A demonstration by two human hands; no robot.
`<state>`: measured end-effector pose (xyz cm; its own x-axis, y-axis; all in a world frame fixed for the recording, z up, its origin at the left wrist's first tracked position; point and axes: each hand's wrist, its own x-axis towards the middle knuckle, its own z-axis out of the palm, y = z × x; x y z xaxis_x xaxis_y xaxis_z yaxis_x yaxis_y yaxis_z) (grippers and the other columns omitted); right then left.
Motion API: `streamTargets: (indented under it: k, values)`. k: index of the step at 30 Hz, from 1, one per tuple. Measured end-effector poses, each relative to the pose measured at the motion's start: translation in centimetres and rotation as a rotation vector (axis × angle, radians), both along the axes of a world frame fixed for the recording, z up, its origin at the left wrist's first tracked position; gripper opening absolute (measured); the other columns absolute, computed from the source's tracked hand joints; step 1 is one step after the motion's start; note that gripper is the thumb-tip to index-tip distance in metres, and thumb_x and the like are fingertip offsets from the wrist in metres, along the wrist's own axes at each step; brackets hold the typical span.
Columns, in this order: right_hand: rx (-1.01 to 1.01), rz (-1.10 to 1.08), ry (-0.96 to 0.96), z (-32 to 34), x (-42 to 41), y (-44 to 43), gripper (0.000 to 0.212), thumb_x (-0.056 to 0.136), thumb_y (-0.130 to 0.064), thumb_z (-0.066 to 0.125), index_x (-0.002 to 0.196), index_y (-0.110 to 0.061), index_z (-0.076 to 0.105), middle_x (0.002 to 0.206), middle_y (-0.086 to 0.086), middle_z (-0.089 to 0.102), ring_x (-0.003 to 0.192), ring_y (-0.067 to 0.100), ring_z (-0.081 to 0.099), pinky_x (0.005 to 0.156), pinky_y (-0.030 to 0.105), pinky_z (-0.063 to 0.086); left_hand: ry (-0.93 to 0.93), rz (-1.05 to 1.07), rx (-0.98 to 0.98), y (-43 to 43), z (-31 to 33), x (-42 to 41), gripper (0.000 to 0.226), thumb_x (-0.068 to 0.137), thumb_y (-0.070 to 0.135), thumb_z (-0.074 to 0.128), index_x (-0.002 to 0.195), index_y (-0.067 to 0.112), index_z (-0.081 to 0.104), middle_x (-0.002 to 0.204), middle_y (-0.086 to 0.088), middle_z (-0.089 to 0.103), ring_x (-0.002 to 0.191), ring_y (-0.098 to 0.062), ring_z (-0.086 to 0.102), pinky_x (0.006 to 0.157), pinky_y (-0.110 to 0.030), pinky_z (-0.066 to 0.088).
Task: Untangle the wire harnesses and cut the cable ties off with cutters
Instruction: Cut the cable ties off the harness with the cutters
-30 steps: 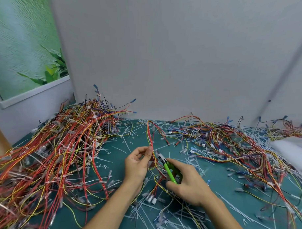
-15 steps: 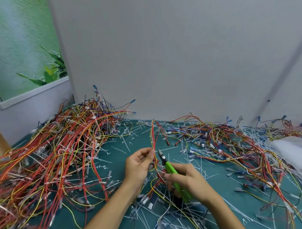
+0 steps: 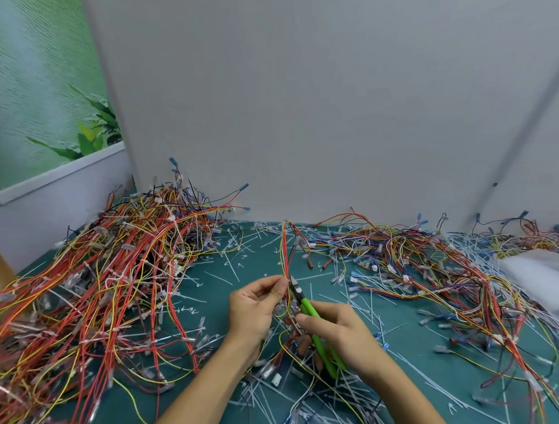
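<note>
Your left hand (image 3: 255, 309) pinches the wire harness (image 3: 285, 259) upright so your right hand (image 3: 334, 334), gripping the green cutters (image 3: 312, 321), can bring the tip against its tie.

Cutters (image 3: 313, 322): glossy green plastic handles, dark, dull metal head. Wires (image 3: 117, 269): smooth, faintly shiny plastic insulation. Cable ties (image 3: 265, 398): pale, translucent plastic strips. Mat (image 3: 257, 261): smooth, matt teal surface. Wall (image 3: 307, 101): matt grey, even finish.
</note>
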<state>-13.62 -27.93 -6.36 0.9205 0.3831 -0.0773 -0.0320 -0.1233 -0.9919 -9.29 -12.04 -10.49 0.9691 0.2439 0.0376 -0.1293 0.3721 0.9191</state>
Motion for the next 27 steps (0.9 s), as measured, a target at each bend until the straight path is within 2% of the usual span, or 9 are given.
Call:
streamTargets:
  k: [4, 9, 14, 16, 18, 21, 27]
  values:
    - [0.014, 0.002, 0.014, -0.14, 0.06, 0.27, 0.038, 0.088, -0.031, 0.064, 0.102, 0.004, 0.063, 0.070, 0.018, 0.067, 0.061, 0.030, 0.062, 0.045, 0.031, 0.049, 0.004, 0.006, -0.005, 0.05, -0.09, 0.10, 0.012, 0.081, 0.006, 0.076, 0.093, 0.007, 0.077, 0.083, -0.004, 0.079, 0.070, -0.004, 0.071, 0.061, -0.013, 0.052]
    - [-0.002, 0.018, 0.020, -0.35, 0.13, 0.24, 0.029, 0.095, -0.024, 0.062, 0.108, 0.002, 0.065, 0.071, 0.017, 0.067, 0.069, 0.040, 0.060, 0.048, 0.033, 0.051, 0.010, 0.003, -0.013, 0.15, -0.02, 0.00, 0.010, 0.083, 0.003, 0.075, 0.087, 0.011, 0.078, 0.084, -0.006, 0.079, 0.071, -0.007, 0.072, 0.063, -0.016, 0.055]
    - [0.047, 0.035, 0.068, 0.36, -0.02, -0.02, 0.038, 0.087, -0.030, 0.065, 0.107, 0.003, 0.068, 0.073, 0.015, 0.062, 0.063, 0.028, 0.068, 0.043, 0.030, 0.052, 0.015, -0.023, 0.019, -0.02, 0.04, -0.20, 0.010, 0.085, 0.002, 0.074, 0.090, 0.009, 0.077, 0.080, -0.004, 0.078, 0.067, -0.005, 0.069, 0.060, -0.016, 0.054]
    - [0.053, 0.033, 0.071, 0.52, -0.05, -0.04, 0.040, 0.087, -0.030, 0.066, 0.108, 0.004, 0.068, 0.077, 0.017, 0.059, 0.063, 0.028, 0.068, 0.043, 0.029, 0.052, 0.015, -0.025, 0.035, -0.06, 0.07, -0.24, 0.010, 0.085, 0.002, 0.073, 0.093, 0.007, 0.077, 0.078, -0.003, 0.078, 0.065, -0.005, 0.068, 0.059, -0.015, 0.053]
    - [0.041, 0.018, 0.058, 0.57, -0.08, 0.00, 0.034, 0.090, -0.027, 0.067, 0.106, 0.003, 0.067, 0.078, 0.017, 0.056, 0.062, 0.028, 0.067, 0.043, 0.029, 0.051, 0.013, -0.030, 0.043, -0.08, 0.11, -0.30, 0.009, 0.086, 0.001, 0.073, 0.093, 0.006, 0.077, 0.078, -0.003, 0.078, 0.065, -0.005, 0.067, 0.059, -0.016, 0.053]
    - [-0.040, -0.009, 0.012, 0.35, -0.11, -0.20, 0.022, 0.101, -0.014, 0.061, 0.107, 0.007, 0.066, 0.069, 0.019, 0.058, 0.050, 0.020, 0.061, 0.041, 0.027, 0.047, 0.014, -0.024, 0.035, -0.09, 0.18, -0.35, 0.010, 0.086, -0.001, 0.072, 0.093, 0.004, 0.076, 0.076, -0.002, 0.077, 0.063, -0.004, 0.067, 0.057, -0.014, 0.052]
    - [-0.078, -0.009, -0.005, 0.29, -0.11, -0.29, 0.021, 0.102, -0.011, 0.057, 0.108, 0.004, 0.069, 0.062, 0.017, 0.060, 0.041, 0.017, 0.055, 0.039, 0.024, 0.044, 0.011, -0.029, 0.029, 0.02, 0.32, -0.50, 0.010, 0.086, 0.000, 0.073, 0.090, 0.007, 0.077, 0.077, -0.002, 0.078, 0.062, -0.004, 0.067, 0.057, -0.014, 0.052]
